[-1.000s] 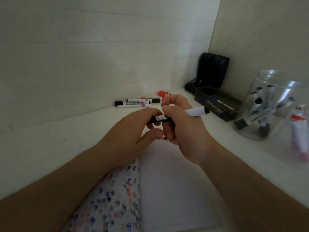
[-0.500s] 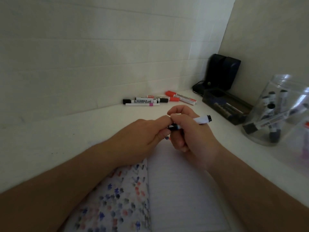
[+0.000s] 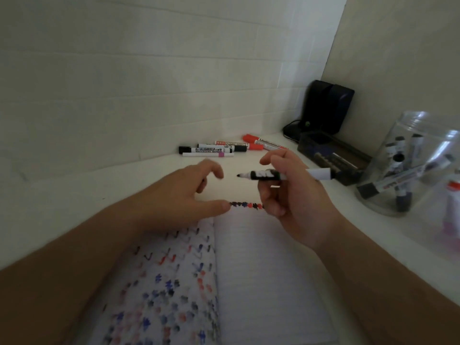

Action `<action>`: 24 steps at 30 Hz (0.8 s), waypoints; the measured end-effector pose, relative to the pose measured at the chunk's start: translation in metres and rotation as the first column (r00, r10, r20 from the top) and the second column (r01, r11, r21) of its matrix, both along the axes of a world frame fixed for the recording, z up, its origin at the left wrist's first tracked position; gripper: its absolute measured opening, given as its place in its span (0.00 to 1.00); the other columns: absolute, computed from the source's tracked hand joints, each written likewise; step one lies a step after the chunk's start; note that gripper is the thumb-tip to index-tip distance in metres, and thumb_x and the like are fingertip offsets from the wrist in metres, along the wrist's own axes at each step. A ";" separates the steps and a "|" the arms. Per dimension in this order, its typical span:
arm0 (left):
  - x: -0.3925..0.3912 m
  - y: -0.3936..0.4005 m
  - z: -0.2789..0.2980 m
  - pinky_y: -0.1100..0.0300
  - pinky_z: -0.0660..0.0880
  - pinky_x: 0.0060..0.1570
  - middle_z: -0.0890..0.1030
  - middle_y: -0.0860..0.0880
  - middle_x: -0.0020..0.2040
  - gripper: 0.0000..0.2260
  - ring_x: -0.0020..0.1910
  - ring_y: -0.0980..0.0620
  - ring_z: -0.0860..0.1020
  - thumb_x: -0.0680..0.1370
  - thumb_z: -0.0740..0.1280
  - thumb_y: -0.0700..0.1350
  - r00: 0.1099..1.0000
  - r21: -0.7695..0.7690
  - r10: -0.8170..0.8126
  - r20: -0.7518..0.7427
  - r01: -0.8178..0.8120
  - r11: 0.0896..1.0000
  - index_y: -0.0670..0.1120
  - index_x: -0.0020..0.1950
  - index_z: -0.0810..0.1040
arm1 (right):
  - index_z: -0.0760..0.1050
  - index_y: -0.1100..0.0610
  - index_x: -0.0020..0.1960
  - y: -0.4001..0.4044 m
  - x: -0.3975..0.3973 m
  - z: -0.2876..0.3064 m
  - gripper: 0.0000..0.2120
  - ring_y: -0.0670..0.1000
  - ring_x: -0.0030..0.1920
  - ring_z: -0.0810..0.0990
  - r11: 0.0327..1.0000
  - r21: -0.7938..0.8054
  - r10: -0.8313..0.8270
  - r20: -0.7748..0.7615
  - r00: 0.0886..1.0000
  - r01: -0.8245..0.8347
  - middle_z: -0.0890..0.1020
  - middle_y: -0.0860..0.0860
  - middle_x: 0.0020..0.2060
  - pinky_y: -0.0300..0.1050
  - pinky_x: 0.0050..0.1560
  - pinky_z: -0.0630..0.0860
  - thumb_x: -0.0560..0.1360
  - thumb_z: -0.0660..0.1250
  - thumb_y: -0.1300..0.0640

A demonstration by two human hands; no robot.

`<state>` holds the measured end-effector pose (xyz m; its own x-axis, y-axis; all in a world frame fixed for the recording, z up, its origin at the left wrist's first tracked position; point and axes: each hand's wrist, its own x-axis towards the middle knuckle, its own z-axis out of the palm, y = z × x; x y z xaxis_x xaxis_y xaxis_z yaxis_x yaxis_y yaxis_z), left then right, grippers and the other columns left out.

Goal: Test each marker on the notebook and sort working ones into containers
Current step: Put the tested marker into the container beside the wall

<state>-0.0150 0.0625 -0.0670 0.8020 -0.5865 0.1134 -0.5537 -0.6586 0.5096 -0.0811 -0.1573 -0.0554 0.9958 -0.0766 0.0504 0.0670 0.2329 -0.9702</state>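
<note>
black-white marker (image 3: pixel 278 175), notebook (image 3: pixel 261 270) — red-blue-black marks

Home desk corner: white tiled wall (image 3: pixel 149 83), black speaker (image 3: pixel 326 108).

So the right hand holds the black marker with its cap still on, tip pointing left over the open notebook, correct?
Not quite. The head view shows the marker uncapped, its bare black tip exposed. The rest stands: the right hand holds it, pointing left above the open notebook.
</note>
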 end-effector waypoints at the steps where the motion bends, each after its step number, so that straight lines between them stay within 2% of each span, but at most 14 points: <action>1: 0.003 0.005 -0.002 0.57 0.72 0.45 0.73 0.57 0.49 0.21 0.46 0.57 0.74 0.69 0.66 0.73 1.000 0.067 -0.001 -0.016 0.002 0.998 0.67 0.58 0.70 | 0.74 0.55 0.53 -0.003 0.000 0.000 0.04 0.50 0.26 0.68 1.000 0.000 -0.003 -0.002 1.000 0.003 0.74 0.56 0.31 0.42 0.28 0.57 0.83 0.61 0.56; 5: 0.004 0.004 -0.005 0.56 0.74 0.54 0.72 0.59 0.52 0.25 0.52 0.60 0.72 0.61 0.67 0.78 0.996 0.180 0.025 -0.083 -0.009 0.984 0.68 0.53 0.74 | 0.77 0.56 0.46 -0.003 -0.002 -0.002 0.05 0.51 0.30 0.72 0.994 -0.107 0.020 0.005 1.000 -0.020 0.77 0.56 0.35 0.39 0.26 0.67 0.80 0.67 0.61; 7: 0.002 -0.002 -0.004 0.54 0.74 0.56 0.73 0.59 0.51 0.25 0.52 0.59 0.72 0.61 0.68 0.77 0.996 0.199 0.060 -0.073 -0.044 0.979 0.66 0.51 0.74 | 0.77 0.58 0.44 -0.002 -0.002 -0.005 0.05 0.51 0.30 0.72 0.980 -0.198 0.002 0.030 1.000 0.005 0.77 0.56 0.33 0.40 0.27 0.68 0.79 0.69 0.64; 10: -0.003 -0.010 -0.005 0.51 0.74 0.55 0.74 0.59 0.49 0.23 0.51 0.57 0.72 0.62 0.71 0.74 0.995 0.208 0.095 -0.036 -0.086 0.974 0.64 0.49 0.73 | 0.77 0.56 0.41 0.003 0.000 -0.009 0.08 0.51 0.29 0.72 0.948 -0.317 -0.009 0.063 0.998 0.028 0.76 0.56 0.30 0.43 0.28 0.67 0.75 0.70 0.67; 14: -0.006 -0.014 -0.007 0.50 0.75 0.55 0.74 0.61 0.49 0.25 0.51 0.56 0.73 0.60 0.68 0.76 0.994 0.211 0.103 -0.026 -0.096 0.973 0.63 0.48 0.72 | 0.75 0.52 0.36 0.016 0.004 -0.012 0.07 0.51 0.29 0.72 0.914 -0.404 -0.015 0.067 0.998 0.041 0.76 0.52 0.28 0.45 0.29 0.68 0.68 0.71 0.62; 18: -0.003 -0.006 -0.002 0.53 0.77 0.54 0.75 0.61 0.50 0.24 0.50 0.59 0.74 0.61 0.70 0.75 0.992 0.205 0.079 -0.102 -0.057 0.977 0.65 0.50 0.74 | 0.73 0.58 0.38 0.023 0.007 -0.018 0.10 0.48 0.26 0.72 0.874 -0.483 -0.029 0.050 0.998 0.050 0.77 0.53 0.27 0.42 0.27 0.69 0.73 0.71 0.67; 21: -0.003 0.001 0.004 0.55 0.77 0.54 0.75 0.61 0.51 0.21 0.50 0.60 0.75 0.66 0.73 0.71 0.987 0.213 0.081 -0.140 -0.050 0.976 0.66 0.54 0.75 | 0.74 0.60 0.38 0.023 0.007 -0.019 0.09 0.47 0.26 0.73 0.834 -0.546 -0.073 0.039 0.997 0.082 0.79 0.54 0.27 0.40 0.27 0.70 0.73 0.73 0.65; 24: -0.004 -0.003 0.003 0.53 0.77 0.53 0.75 0.61 0.49 0.21 0.49 0.59 0.75 0.65 0.74 0.70 0.985 0.217 0.111 -0.129 -0.081 0.973 0.65 0.52 0.75 | 0.75 0.62 0.38 0.024 0.009 -0.020 0.09 0.48 0.27 0.75 0.795 -0.594 -0.104 0.071 0.992 0.126 0.80 0.59 0.30 0.42 0.28 0.72 0.73 0.74 0.63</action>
<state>-0.0187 0.0596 -0.0645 0.8546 -0.5050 -0.1211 -0.4162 -0.8056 0.4217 -0.0720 -0.1334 -0.0754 0.9785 -0.1341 0.1564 0.0906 -0.4018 -0.9112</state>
